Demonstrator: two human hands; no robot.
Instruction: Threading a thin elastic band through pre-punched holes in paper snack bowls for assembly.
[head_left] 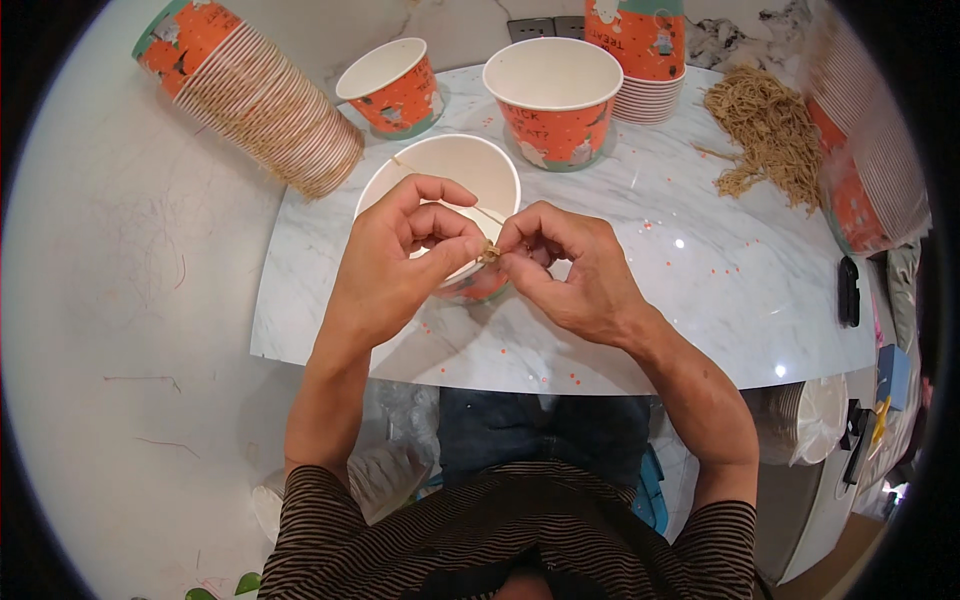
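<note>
A white-lined orange paper bucket (450, 160) stands near the middle of the marble-patterned table, tilted slightly toward me. At its near right rim, both of my hands pinch a small tan cord knot (489, 252). A strand of the same cord runs across the bucket's mouth. My left hand (390, 265) is closed at the thumb and forefinger on the knot's left side, its wrist over the bucket's near left. From the other side, my right hand (578, 268) pinches the cord with thumb and fingers. What lies inside its curled fingers is partly hidden.
A leaning stack of buckets (270, 115) with cord around it stands at the left. Two single buckets (390, 95) (555, 115) and another stack (640, 60) are behind. At right lie a tan cord pile (770, 135), wrapped buckets (870, 150) and a black object (849, 292).
</note>
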